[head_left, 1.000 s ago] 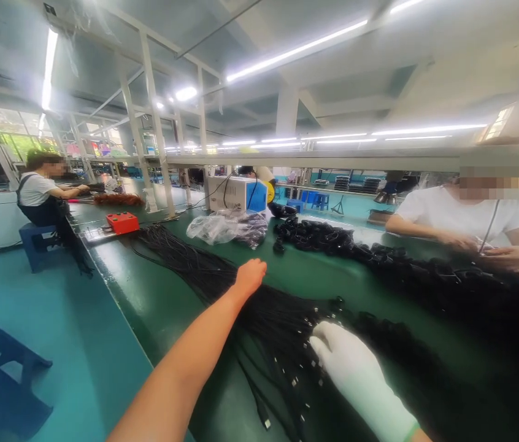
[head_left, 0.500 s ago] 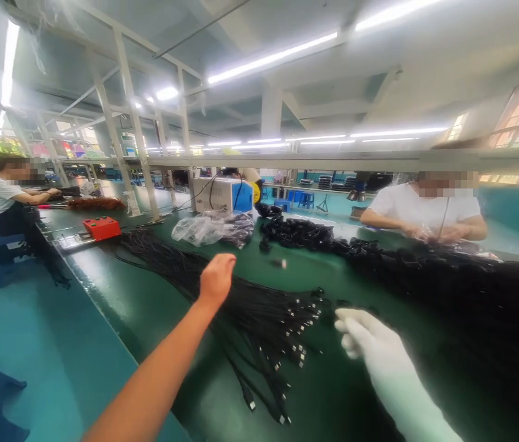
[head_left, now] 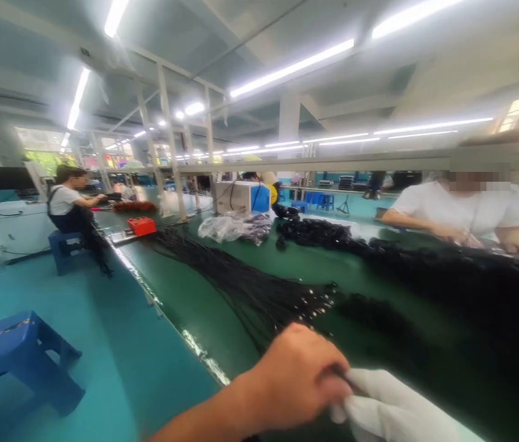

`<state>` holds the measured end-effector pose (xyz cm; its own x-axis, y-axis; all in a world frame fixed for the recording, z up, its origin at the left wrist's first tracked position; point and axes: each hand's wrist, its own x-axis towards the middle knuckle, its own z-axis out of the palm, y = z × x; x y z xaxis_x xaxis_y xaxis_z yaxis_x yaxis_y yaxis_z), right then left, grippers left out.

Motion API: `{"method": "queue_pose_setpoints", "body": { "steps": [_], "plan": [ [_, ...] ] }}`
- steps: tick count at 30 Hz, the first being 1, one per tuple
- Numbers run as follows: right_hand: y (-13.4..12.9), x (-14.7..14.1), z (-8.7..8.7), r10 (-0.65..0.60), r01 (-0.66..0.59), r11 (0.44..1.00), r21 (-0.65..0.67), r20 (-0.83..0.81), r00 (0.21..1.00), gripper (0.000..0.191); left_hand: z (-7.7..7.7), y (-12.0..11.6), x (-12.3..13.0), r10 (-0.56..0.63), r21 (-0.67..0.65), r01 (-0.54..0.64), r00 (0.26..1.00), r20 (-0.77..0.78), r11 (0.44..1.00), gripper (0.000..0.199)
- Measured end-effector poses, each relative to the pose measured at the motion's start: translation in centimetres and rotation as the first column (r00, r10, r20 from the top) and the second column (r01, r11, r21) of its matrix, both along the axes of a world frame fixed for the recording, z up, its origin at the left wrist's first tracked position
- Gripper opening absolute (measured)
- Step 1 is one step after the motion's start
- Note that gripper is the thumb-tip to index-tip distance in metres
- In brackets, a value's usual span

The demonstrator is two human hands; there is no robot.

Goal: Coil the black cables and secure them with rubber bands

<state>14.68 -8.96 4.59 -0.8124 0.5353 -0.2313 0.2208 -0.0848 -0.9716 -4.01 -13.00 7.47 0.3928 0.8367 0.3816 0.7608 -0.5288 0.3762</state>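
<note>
My bare left hand (head_left: 299,374) and my right hand (head_left: 388,402), in a white glove, meet low in the head view above the table's near side. Both are closed, thumbs and fingers pinching a short visible piece of black cable (head_left: 355,385) between them. The rest of that cable is hidden by my hands or lost in blur. Just beyond my left hand, a long bundle of black cables (head_left: 241,276) lies on the green table (head_left: 204,301), with small metal plug ends at its near right end.
A long heap of black coiled cables (head_left: 425,270) lies along the right. Farther back are clear plastic bags (head_left: 222,227), a red control box (head_left: 142,226) and a white-blue machine (head_left: 241,196). Co-workers sit across the table and far left. A blue stool (head_left: 24,344) stands on the floor.
My left hand has come back from over the cable bundle, toward me and to the right, meeting my right hand. Both now hold the cable. The view has turned somewhat left.
</note>
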Motion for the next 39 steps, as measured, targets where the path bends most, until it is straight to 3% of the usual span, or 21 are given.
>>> {"method": "queue_pose_setpoints", "body": {
  "steps": [2,3,5,8,10,15,19,21,23,25,27,29,31,33,35,37,39],
  "plan": [
    [-0.4,0.2,-0.7,0.044,-0.076,0.971,-0.229,-0.141,0.989,0.03,0.0,-0.6,0.7,0.055,-0.074,-0.052,0.998,0.041,0.996,0.019],
    [-0.5,0.1,-1.2,0.122,-0.196,0.922,-0.335,-0.23,0.966,0.035,-0.2,-0.5,1.0,0.06,-0.106,-0.056,0.997,0.039,0.993,0.019],
    [-0.4,-0.1,-2.7,0.15,-0.326,0.806,-0.494,-0.362,0.92,0.038,-0.7,0.2,1.2,-0.017,-0.167,0.022,0.999,0.032,0.986,0.016],
    [0.0,-0.1,-4.8,0.099,-0.435,0.666,-0.606,-0.507,0.856,0.037,-1.3,1.7,1.5,-0.133,-0.245,0.144,0.989,0.059,0.959,0.018],
    [0.2,0.0,-5.6,0.077,-0.464,0.619,-0.633,-0.539,0.839,0.038,-1.3,2.5,1.8,-0.17,-0.282,0.182,0.983,0.066,0.942,0.019],
    [0.4,0.1,-5.8,0.068,-0.43,0.664,-0.612,-0.523,0.85,0.031,-0.6,4.0,3.3,-0.192,-0.28,0.175,0.981,-0.034,0.944,0.019],
    [0.7,1.2,-5.4,0.033,-0.414,0.734,-0.539,-0.579,0.814,0.033,-2.4,5.8,3.3,-0.223,-0.219,0.216,0.975,-0.006,0.952,0.025],
    [1.1,2.3,-4.8,-0.066,-0.322,0.809,-0.492,-0.621,0.781,0.034,-4.3,6.5,2.4,-0.126,-0.155,0.119,0.992,-0.033,0.981,0.028],
    [1.7,3.5,-3.8,-0.238,-0.175,0.853,-0.492,-0.665,0.708,0.031,-6.2,6.7,1.4,0.075,-0.049,-0.082,0.99,-0.123,0.995,0.029],
    [2.4,4.5,-2.6,-0.398,-0.093,0.836,-0.54,-0.714,0.576,0.025,-7.9,6.0,0.8,0.128,0.01,-0.129,0.966,-0.226,0.992,0.029],
    [3.0,5.1,-1.6,-0.473,-0.114,0.807,-0.579,-0.75,0.463,0.023,-9.3,4.2,1.1,0.096,0.048,-0.085,0.944,-0.315,0.995,0.025],
    [3.6,5.3,-0.9,-0.484,-0.141,0.801,-0.581,-0.768,0.419,0.023,-10.3,1.8,2.0,0.047,0.121,-0.005,0.935,-0.352,0.993,0.022],
    [4.0,5.2,-0.9,-0.492,-0.099,0.803,-0.587,-0.749,0.444,0.017,-10.6,-0.3,2.9,-0.021,0.227,0.11,0.932,-0.361,0.968,0.023],
    [4.1,4.9,-1.4,-0.504,-0.012,0.809,-0.588,-0.705,0.499,0.012,-9.8,-1.7,3.5,-0.105,0.323,0.23,0.927,-0.36,0.918,0.027],
    [3.9,4.3,-2.3,-0.48,0.048,0.825,-0.564,-0.653,0.586,0.018,-7.5,-2.1,3.6,-0.154,0.368,0.27,0.936,-0.316,0.89,0.028],
    [3.1,3.6,-3.2,-0.374,-0.005,0.854,-0.521,-0.619,0.69,0.03,-4.4,-1.4,3.3,-0.121,0.317,0.184,0.971,-0.207,0.931,0.023],
    [2.1,2.9,-3.8,-0.206,-0.149,0.864,-0.481,-0.607,0.768,0.04,-1.3,0.0,2.9,-0.071,0.15,0.086,0.992,-0.103,0.985,0.016]
  ]
}}
